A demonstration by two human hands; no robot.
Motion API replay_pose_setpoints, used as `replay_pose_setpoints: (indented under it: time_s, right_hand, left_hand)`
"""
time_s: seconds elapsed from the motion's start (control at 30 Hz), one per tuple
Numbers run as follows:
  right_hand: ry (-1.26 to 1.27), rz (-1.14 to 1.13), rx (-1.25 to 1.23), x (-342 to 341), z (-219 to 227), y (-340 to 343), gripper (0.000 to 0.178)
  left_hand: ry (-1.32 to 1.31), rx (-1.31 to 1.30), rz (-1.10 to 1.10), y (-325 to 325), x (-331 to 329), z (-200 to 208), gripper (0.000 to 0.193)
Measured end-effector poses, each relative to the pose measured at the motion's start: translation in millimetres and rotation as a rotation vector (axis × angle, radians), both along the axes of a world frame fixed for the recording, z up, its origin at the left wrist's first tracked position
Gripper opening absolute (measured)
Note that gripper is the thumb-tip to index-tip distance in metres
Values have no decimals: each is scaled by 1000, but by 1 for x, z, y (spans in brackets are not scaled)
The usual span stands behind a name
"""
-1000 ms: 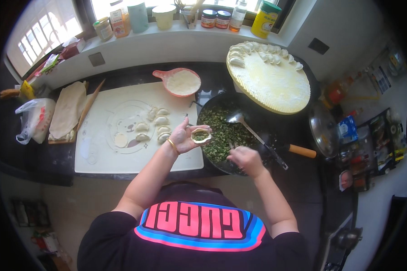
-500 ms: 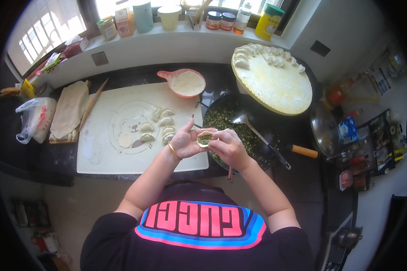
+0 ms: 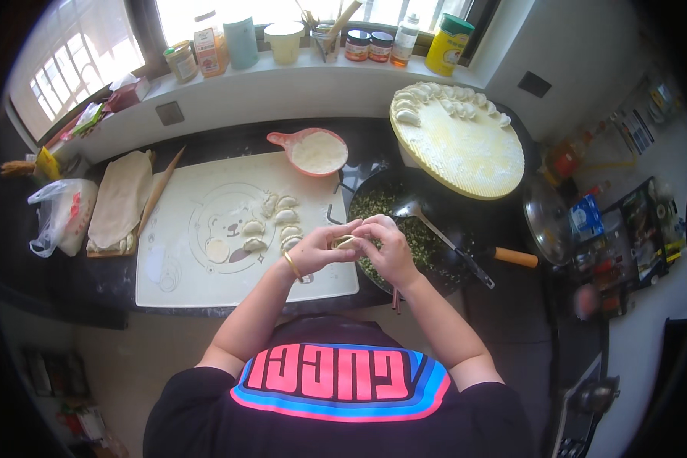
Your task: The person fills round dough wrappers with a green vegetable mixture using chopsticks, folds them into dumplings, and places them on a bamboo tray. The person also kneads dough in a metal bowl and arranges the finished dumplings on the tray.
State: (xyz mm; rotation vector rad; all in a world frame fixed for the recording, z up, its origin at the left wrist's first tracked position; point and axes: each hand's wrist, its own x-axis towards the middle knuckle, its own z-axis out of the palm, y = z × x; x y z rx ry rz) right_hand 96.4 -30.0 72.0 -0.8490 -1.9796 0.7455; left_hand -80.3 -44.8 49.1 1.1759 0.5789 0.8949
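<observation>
Facing a dark bench [image 3: 229, 139] in the head view, you have a pale mat [image 3: 166, 221] spread over its middle, printed with a cartoon face. Small folded dumplings [image 3: 253, 227] sit on it in a loose cluster, beside a flat round of dough [image 3: 217, 250]. To the mat's left lies a sheet of dough [image 3: 120, 189], with a tapered wooden stick [image 3: 160, 191] along its side and a plastic bag [image 3: 62, 217] farther out. Behind the bench, the window sill [image 3: 233, 88] carries jars and tubs – among them a yellow can with a green lid [image 3: 447, 52].

At the mat's back edge, a reddish bowl [image 3: 281, 140] with a stubby handle holds white powder [image 3: 318, 151]. The dark wok [image 3: 456, 217] on the right holds chopped green filling [image 3: 378, 203]; a metal spoon [image 3: 450, 244] rests in it, its handle slanting toward you. Behind the wok, a round tray [image 3: 466, 149], dusted white, bears dumplings along its far edge.

Your left grip [image 3: 318, 249] and right grip [image 3: 388, 250] meet over the gap between mat and wok – both closed on one dough wrapper [image 3: 344, 242], partly hidden by your fingers. Two thin sticks [image 3: 396, 301] show below your right grip; you cannot tell whether it holds them.
</observation>
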Motion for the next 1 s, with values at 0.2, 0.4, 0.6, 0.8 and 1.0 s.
replay_pose_setpoints:
  time_s: [0.2,0.4,0.6,0.8,1.0]
  right_hand:
    - [-41,-87,145,-4,-5,0,6]
    - [33,-171,119,-9,-14,-2,8]
    - [300,-159,-300,14,-15,5,15]
    - [353,-40,-444,22,-24,-2,13]
    - [403,-76,-454,25,-29,-2,9]
  left_hand:
    - [-33,-22,22,-2,0,1,49]
    - [45,14,210,-1,8,-16,36]
    - [-125,-98,231,-3,7,-9,37]
    - [-111,-74,187,-5,11,-2,39]
    - [-93,38,189,-2,17,-4,37]
